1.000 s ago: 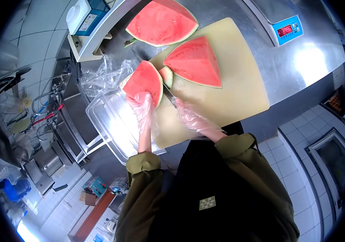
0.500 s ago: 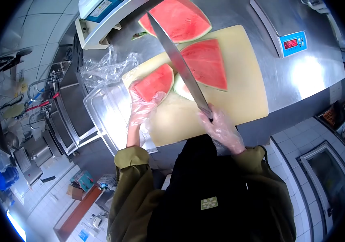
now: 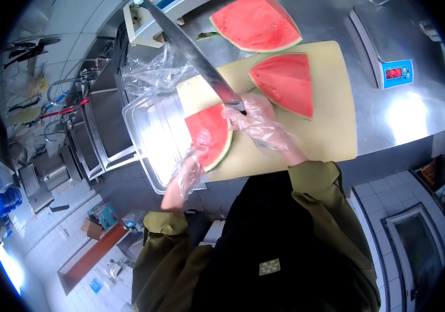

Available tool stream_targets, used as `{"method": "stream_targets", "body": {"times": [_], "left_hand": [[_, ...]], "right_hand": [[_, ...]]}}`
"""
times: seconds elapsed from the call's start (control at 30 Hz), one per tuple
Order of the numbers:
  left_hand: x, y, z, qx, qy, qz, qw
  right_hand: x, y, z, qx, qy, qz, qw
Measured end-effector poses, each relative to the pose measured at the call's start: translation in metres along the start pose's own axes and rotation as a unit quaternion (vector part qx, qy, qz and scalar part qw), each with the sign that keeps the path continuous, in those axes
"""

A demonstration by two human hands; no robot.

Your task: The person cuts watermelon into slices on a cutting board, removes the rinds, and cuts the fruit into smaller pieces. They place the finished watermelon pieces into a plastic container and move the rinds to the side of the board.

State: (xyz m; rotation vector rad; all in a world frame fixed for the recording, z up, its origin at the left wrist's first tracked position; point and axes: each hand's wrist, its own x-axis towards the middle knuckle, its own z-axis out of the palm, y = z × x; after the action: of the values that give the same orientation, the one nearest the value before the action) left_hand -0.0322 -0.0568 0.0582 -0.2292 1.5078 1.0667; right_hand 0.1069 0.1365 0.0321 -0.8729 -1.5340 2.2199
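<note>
At the near left corner of the cutting board my left hand curls gloved fingers on the watermelon wedge, while my right hand, fist tight round the knife, angles its blade past the board's far left corner.

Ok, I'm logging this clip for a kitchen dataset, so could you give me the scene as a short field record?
surface: steel counter, cutting board
left hand: gloved, fingers on near wedge of watermelon; grip unclear
right hand: gloved, shut on knife, blade pointing up-left
second wedge: on the board
third wedge: on the counter beyond it
nearby: metal tray, scale
</note>
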Motion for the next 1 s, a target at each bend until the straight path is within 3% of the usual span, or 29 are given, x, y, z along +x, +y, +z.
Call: {"method": "stream_targets", "body": {"times": [0.03, 0.1, 0.13, 0.2, 0.27, 0.3, 0.37, 0.4, 0.43, 0.47, 0.5, 0.57, 0.63, 0.67, 0.7, 0.77, 0.87, 1.0], "left_hand": [[-0.029, 0.019, 0.034, -0.058, -0.004, -0.044, 0.997], [-0.001, -0.008, 0.003, -0.194, -0.135, -0.152, 0.960], [-0.001, -0.010, 0.009, -0.215, -0.109, -0.144, 0.960], [-0.002, -0.026, 0.034, -0.259, -0.055, -0.132, 0.955], [0.001, -0.040, 0.054, -0.317, -0.057, -0.102, 0.941], [0.002, -0.046, 0.063, -0.346, -0.058, -0.086, 0.932], [-0.007, -0.048, 0.082, -0.279, -0.036, -0.023, 0.959], [-0.016, -0.044, 0.094, -0.232, -0.019, 0.001, 0.972], [-0.021, -0.044, 0.101, -0.186, -0.004, 0.027, 0.982], [-0.024, -0.046, 0.086, -0.120, 0.007, -0.031, 0.992], [-0.023, -0.055, 0.058, -0.103, -0.034, -0.021, 0.994], [-0.023, -0.071, 0.014, -0.069, -0.115, -0.004, 0.991], [-0.024, -0.085, 0.014, 0.013, 0.071, 0.232, 0.970], [-0.021, -0.077, 0.013, 0.022, 0.115, 0.243, 0.963], [-0.013, -0.073, 0.014, -0.007, 0.142, 0.265, 0.954], [0.007, -0.068, 0.022, -0.066, 0.190, 0.304, 0.931], [0.035, -0.068, 0.024, 0.065, 0.184, 0.390, 0.900], [0.065, -0.086, 0.010, 0.120, 0.085, 0.464, 0.873]], "right_hand": [[-0.003, -0.004, -0.003, -0.031, 0.009, -0.008, 0.999], [-0.016, -0.016, -0.012, -0.095, 0.033, -0.024, 0.995], [-0.023, -0.021, -0.016, -0.109, 0.059, -0.048, 0.991], [-0.040, -0.028, -0.023, -0.045, 0.079, -0.005, 0.996], [-0.058, -0.025, -0.027, 0.061, 0.094, 0.018, 0.994], [-0.067, -0.025, -0.034, -0.013, 0.093, 0.026, 0.995], [-0.084, -0.030, -0.047, -0.164, 0.089, 0.043, 0.982], [-0.093, -0.019, -0.043, -0.179, 0.166, -0.060, 0.968], [-0.104, -0.015, -0.043, -0.230, 0.181, -0.099, 0.951], [-0.115, -0.011, -0.045, -0.279, 0.195, -0.138, 0.930], [-0.125, -0.006, -0.047, -0.325, 0.207, -0.177, 0.906], [-0.144, 0.004, -0.045, -0.221, 0.152, -0.038, 0.963], [-0.161, -0.008, -0.035, -0.096, 0.109, 0.096, 0.985], [-0.168, -0.010, -0.027, -0.201, 0.117, 0.070, 0.970], [-0.173, -0.019, -0.016, -0.194, 0.116, 0.116, 0.967], [-0.191, -0.009, 0.013, -0.148, 0.141, 0.123, 0.971], [-0.209, 0.009, 0.065, -0.267, 0.171, 0.085, 0.944], [-0.206, 0.031, 0.132, -0.335, 0.227, 0.106, 0.908]]}}
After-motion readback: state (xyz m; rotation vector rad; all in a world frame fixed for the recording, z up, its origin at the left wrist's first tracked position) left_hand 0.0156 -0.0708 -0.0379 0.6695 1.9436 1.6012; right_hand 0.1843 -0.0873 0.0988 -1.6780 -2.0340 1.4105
